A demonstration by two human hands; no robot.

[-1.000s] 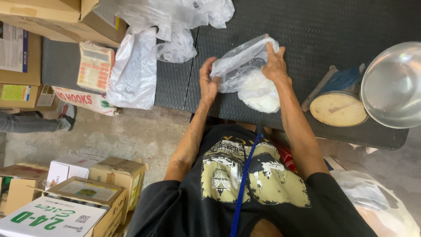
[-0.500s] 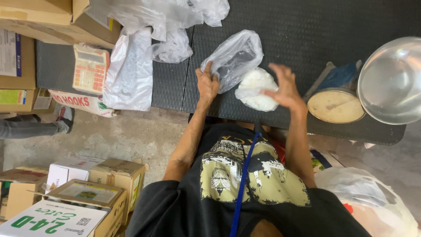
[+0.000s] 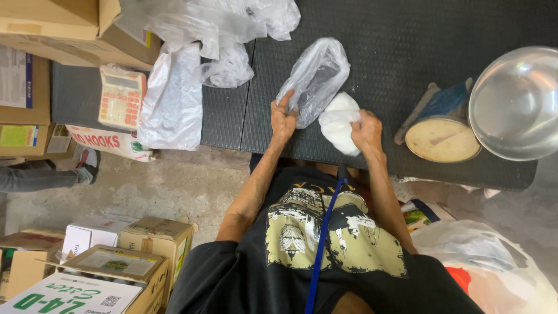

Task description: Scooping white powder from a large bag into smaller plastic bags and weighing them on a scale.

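Observation:
My left hand (image 3: pixel 283 119) pinches the near edge of a clear plastic bag (image 3: pixel 317 75) that lies open on the dark ribbed table (image 3: pixel 395 40). My right hand (image 3: pixel 367 131) grips a white filled pouch (image 3: pixel 338 121) that rests on the table just right of the bag, touching it. Both forearms reach up from my black printed shirt at the bottom of the head view.
A round scale (image 3: pixel 443 138) and a shiny metal bowl (image 3: pixel 516 102) stand at the right. A pile of clear bags (image 3: pixel 215 29), a white bag (image 3: pixel 171 102) and a calculator (image 3: pixel 120 96) lie at the left. Cardboard boxes (image 3: pixel 87 273) stand on the floor below.
My right hand came off the top of the clear bag, swung right, then closed on the white pouch. The bag now lies taller and more open under my left hand.

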